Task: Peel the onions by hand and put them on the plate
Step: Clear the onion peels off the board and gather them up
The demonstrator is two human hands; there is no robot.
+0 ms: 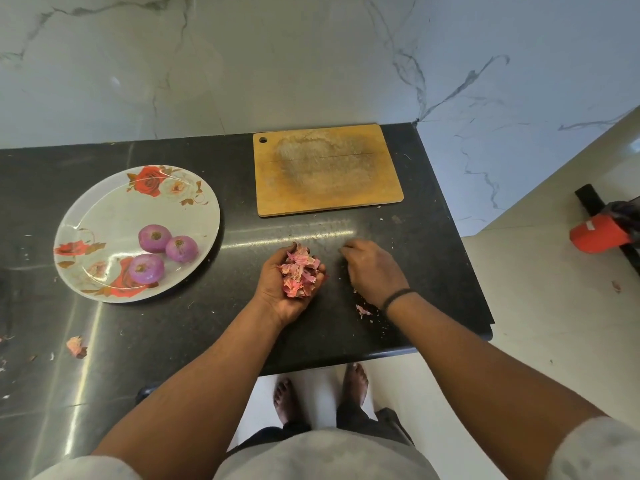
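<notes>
Three peeled purple onions, smooth and glossy with trimmed tops facing up, sit clustered on the near-right part of a round white plate with red rose print, touching or almost touching each other. Plate lies on the left of the black polished stone desk. Left hand is palm up, fingers cupped around a heap of dry pink onion skins, just above or resting on the desk at centre. Right hand is palm down just right of it, fingers curled with tips on the desk; cannot tell if it pinches anything. Thin black band on the right wrist. Loose skin scraps lie near that wrist, another scrap at near left. Worn rectangular wooden cutting board lies far of the hands.
</notes>
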